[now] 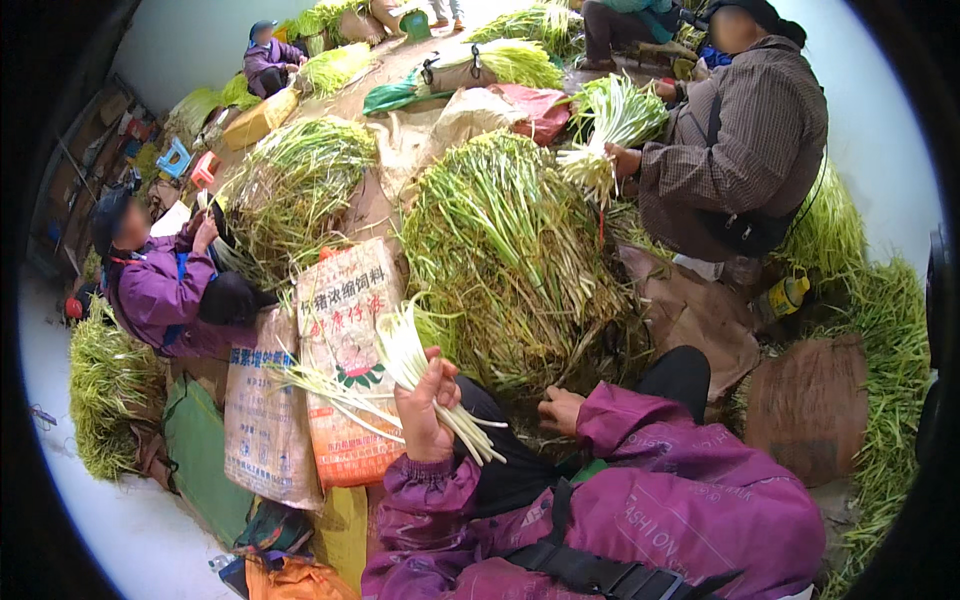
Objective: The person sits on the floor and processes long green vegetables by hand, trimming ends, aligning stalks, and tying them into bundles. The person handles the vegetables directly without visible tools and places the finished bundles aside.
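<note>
My left hand (429,409) is closed around a small bunch of pale, peeled-looking stalks (409,349). Their white ends stick out below my fist, and the yellow-green ends fan up and to the left. A few thinner stalks (341,394) spread sideways from the same hand. Lower right of the big heap of leafy green stalks (510,255) is my right hand (561,411), its fingers bent at the heap's root-side edge. Whether it pinches anything is too unclear to see. The heap's stalks are long, with brownish, dirty ends towards me.
Printed woven sacks (349,300) lie left of my left hand. A person in purple (169,277) sits at the left by another heap (300,187). At the right, a person in a checked jacket (750,135) holds a bunch (619,124). A yellow-capped bottle (784,298) stands nearby.
</note>
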{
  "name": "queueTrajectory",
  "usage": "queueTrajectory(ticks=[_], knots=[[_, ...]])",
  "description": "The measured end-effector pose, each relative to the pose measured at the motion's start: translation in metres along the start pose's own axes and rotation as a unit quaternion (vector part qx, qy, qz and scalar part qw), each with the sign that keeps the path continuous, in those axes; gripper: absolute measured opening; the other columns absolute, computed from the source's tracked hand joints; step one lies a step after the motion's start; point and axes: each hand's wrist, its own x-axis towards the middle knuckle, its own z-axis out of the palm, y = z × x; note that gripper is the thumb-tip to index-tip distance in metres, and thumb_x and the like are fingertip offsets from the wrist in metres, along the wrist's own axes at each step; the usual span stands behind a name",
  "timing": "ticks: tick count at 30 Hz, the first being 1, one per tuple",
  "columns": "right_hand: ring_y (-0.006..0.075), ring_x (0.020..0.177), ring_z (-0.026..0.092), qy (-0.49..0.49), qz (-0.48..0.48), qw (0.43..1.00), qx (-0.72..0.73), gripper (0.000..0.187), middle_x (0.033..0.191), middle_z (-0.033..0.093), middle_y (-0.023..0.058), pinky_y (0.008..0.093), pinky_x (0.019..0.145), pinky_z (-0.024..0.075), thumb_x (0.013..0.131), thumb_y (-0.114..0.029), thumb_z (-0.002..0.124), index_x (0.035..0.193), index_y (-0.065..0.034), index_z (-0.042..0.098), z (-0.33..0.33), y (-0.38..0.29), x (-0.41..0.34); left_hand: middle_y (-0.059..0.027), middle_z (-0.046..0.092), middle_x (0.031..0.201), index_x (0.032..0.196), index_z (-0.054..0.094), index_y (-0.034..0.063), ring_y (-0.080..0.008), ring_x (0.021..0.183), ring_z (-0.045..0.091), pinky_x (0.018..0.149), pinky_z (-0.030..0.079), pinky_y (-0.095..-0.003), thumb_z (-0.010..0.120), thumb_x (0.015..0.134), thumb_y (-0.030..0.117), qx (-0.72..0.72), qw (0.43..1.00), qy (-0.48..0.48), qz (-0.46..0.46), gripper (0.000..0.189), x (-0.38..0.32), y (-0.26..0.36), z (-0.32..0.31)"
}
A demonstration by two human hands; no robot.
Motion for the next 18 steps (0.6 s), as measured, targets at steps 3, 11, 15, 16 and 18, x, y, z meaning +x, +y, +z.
queueTrajectory(ticks=[3, 11, 15, 16, 18], knots=[[0.0305, 0.075, 0.054, 0.131, -0.045, 0.977, 0.162, 0.015, 0.075, 0.051, 0.0135, 0.0373, 0.065, 0.0443, 0.074, -0.015, 0.062, 0.084, -0.005, 0.058, -0.059, -0.007, 0.038, -0.0083, 0.056, 0.073, 0.101, 0.051, 0.002, -0.006, 0.045, 0.038, 0.042, 0.032, -0.0194, 0.056, 0.083, 0.006, -0.024, 0.999, -0.003, -0.048, 0.019, 0.007, -0.013, 0.003], [0.0307, 0.077, 0.054, 0.312, 0.105, 0.942, 0.062, 0.011, 0.082, 0.053, 0.0154, 0.0385, 0.066, 0.0429, 0.077, -0.012, 0.059, 0.081, -0.0027, 0.055, -0.109, 0.044, 0.132, -0.0085, 0.056, 0.074, 0.101, 0.05, 0.0012, -0.0068, 0.047, 0.04, 0.044, 0.034, -0.0208, 0.055, 0.084, 0.007, -0.052, 0.98, 0.007, -0.194, 0.019, -0.005, -0.059, -0.005], [0.0326, 0.085, 0.052, 0.193, 0.214, 0.933, -0.216, 0.026, 0.096, 0.045, 0.0155, 0.0397, 0.073, 0.0443, 0.074, -0.022, 0.063, 0.088, -0.0052, 0.049, -0.091, 0.061, 0.15, -0.0094, 0.056, 0.074, 0.101, 0.05, 0.0004, -0.0075, 0.048, 0.042, 0.044, 0.035, -0.0207, 0.055, 0.085, 0.008, -0.057, 0.979, -0.002, -0.196, 0.018, -0.01, -0.059, -0.007], [0.033, 0.087, 0.051, 0.115, 0.231, 0.944, -0.207, 0.028, 0.097, 0.043, 0.0161, 0.0408, 0.075, 0.0448, 0.073, -0.021, 0.063, 0.092, -0.0051, 0.049, -0.093, 0.063, 0.155, -0.0098, 0.056, 0.074, 0.101, 0.049, -0.0001, -0.0072, 0.047, 0.042, 0.044, 0.035, -0.0205, 0.054, 0.085, 0.008, -0.06, 0.98, 0.006, -0.191, 0.019, -0.01, -0.057, -0.008], [0.0326, 0.086, 0.051, 0.118, 0.216, 0.96, -0.136, 0.025, 0.095, 0.044, 0.0164, 0.0406, 0.074, 0.0443, 0.073, -0.017, 0.061, 0.091, -0.004, 0.051, -0.101, 0.061, 0.157, -0.0107, 0.055, 0.074, 0.101, 0.049, -0.0004, -0.0074, 0.047, 0.043, 0.044, 0.036, -0.0201, 0.054, 0.085, 0.007, -0.073, 0.982, -0.001, -0.176, 0.019, -0.009, -0.054, -0.01]])
